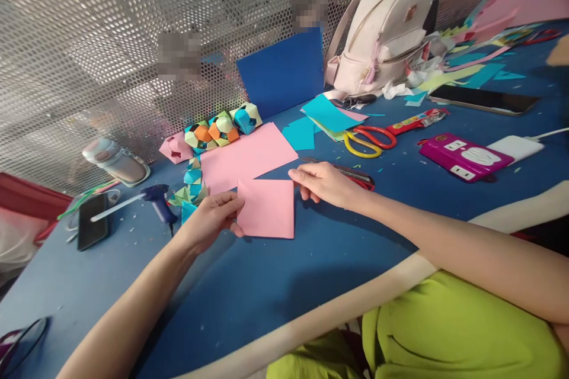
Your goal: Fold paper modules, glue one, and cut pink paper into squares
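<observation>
A small square of pink paper (pixel 268 210) is held up over the blue table in front of me. My left hand (pixel 217 213) grips its left edge, thumb on the front face and fingers behind. At the upper right corner of the square, my right hand (pixel 316 182) has thumb and curled fingers pinched together; the exact contact there is hard to see. Just behind lies a larger pink sheet (pixel 249 154). Folded paper balls (pixel 223 128) in orange, cream, green and blue stand beyond it, and a blue glue gun (pixel 160 204) lies left of my left hand.
Scissors (pixel 362 151) with red and yellow handles lie beside blue paper pieces (pixel 329 113). A purple power socket (pixel 464 157), phone (pixel 484 99) and pale backpack (pixel 382 35) are at right. At left are a bottle (pixel 116 161) and another phone (pixel 93 222). A perforated metal screen (pixel 111 29) rises behind.
</observation>
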{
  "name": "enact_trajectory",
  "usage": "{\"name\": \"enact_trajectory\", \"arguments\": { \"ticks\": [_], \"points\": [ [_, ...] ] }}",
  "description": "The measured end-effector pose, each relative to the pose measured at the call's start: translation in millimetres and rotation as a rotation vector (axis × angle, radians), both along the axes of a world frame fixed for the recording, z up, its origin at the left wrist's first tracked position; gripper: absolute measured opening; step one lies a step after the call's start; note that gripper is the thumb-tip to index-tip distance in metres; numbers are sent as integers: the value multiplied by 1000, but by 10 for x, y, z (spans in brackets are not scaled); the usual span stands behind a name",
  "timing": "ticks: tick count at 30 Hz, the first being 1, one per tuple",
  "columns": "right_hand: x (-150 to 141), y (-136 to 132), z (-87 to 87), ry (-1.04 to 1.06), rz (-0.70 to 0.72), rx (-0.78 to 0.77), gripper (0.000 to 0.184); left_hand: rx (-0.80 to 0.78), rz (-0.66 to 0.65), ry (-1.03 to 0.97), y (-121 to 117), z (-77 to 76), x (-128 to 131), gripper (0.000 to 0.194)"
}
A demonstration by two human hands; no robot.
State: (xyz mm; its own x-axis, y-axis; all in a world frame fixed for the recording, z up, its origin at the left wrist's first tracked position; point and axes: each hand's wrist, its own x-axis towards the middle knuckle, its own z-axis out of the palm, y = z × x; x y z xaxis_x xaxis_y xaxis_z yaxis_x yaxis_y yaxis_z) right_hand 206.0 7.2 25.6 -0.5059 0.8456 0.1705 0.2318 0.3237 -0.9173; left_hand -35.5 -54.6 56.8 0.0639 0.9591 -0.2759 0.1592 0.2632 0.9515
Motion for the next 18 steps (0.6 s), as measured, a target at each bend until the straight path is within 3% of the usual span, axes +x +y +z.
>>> {"name": "enact_trajectory", "arguments": {
  "ticks": [5, 11, 18],
  "points": [
    [48, -56, 126, -14, -30, 97, 36, -31, -134, 175, 42, 53, -97, 30],
    [47, -85, 134, -108, -63, 259, 29, 38, -170, 308, 137, -107, -110, 30],
    [309, -19, 245, -509, -77, 438, 17, 70, -206, 450, 225, -163, -119, 25]
  ]
}}
